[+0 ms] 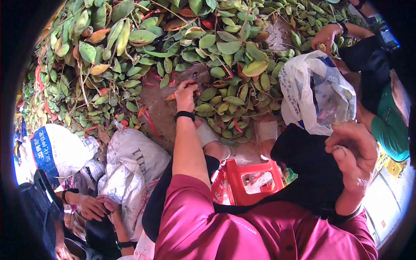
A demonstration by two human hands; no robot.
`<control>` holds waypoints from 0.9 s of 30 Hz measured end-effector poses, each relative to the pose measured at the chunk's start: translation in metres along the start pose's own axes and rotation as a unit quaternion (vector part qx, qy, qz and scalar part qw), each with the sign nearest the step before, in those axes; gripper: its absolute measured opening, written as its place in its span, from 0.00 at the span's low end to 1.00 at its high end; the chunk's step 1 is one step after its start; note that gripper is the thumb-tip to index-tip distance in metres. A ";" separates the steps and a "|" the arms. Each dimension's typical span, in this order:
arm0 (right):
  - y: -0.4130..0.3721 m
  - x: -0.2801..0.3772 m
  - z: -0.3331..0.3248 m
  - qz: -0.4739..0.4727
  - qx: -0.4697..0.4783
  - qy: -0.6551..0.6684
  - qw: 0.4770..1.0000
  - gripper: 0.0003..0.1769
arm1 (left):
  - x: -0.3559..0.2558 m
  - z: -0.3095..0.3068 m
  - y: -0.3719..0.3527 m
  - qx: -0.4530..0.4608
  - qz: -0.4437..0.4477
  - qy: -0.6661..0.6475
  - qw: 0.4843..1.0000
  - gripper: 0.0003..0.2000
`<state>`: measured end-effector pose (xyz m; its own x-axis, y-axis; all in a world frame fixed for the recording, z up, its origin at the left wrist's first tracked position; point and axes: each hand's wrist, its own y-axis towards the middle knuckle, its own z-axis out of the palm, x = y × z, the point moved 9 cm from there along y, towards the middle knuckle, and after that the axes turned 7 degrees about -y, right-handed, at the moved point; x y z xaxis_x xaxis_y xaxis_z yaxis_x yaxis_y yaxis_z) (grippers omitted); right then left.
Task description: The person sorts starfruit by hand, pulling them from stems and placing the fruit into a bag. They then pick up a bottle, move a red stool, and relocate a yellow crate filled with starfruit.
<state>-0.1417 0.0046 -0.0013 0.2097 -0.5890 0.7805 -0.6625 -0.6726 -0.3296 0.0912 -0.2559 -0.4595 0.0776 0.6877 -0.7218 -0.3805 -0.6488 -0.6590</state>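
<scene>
A wide heap of leaf-shaped green pods (234, 99) on stems, some split or orange-brown, covers the ground ahead. My left hand (186, 96), with a black band at the wrist, reaches to a bare brown patch beside the heap. Its fingers are curled, and what they hold, if anything, is too small to make out. My right hand (353, 156) is raised at the right, near the open white plastic bag (299, 82). Thumb and fingers are bent toward each other there; anything between them is hidden.
A red plastic stool (236, 182) stands by my legs. White sacks (130, 151) sit at the left, near another person's hands (93, 207). At the upper right, a co-worker's hand (327, 39) is at the pods. Red ribbon-like strips (151, 123) lie on the ground.
</scene>
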 end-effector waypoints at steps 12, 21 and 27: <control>-0.002 -0.007 -0.003 0.003 -0.005 -0.010 1.000 0.19 | -0.035 0.039 0.015 -0.106 0.276 0.404 0.866 0.10; 0.004 -0.012 -0.005 0.011 -0.014 -0.002 1.000 0.21 | -0.018 0.076 0.013 -0.049 0.287 0.509 0.810 0.17; 0.003 -0.010 -0.005 -0.003 -0.010 0.000 1.000 0.21 | -0.036 0.092 -0.002 -0.017 0.312 0.562 0.766 0.17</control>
<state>-0.1494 0.0107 -0.0078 0.2135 -0.5853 0.7822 -0.6761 -0.6665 -0.3142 0.0044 -0.2494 -0.4133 0.6423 -0.4616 -0.6118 -0.6432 -0.7588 -0.1027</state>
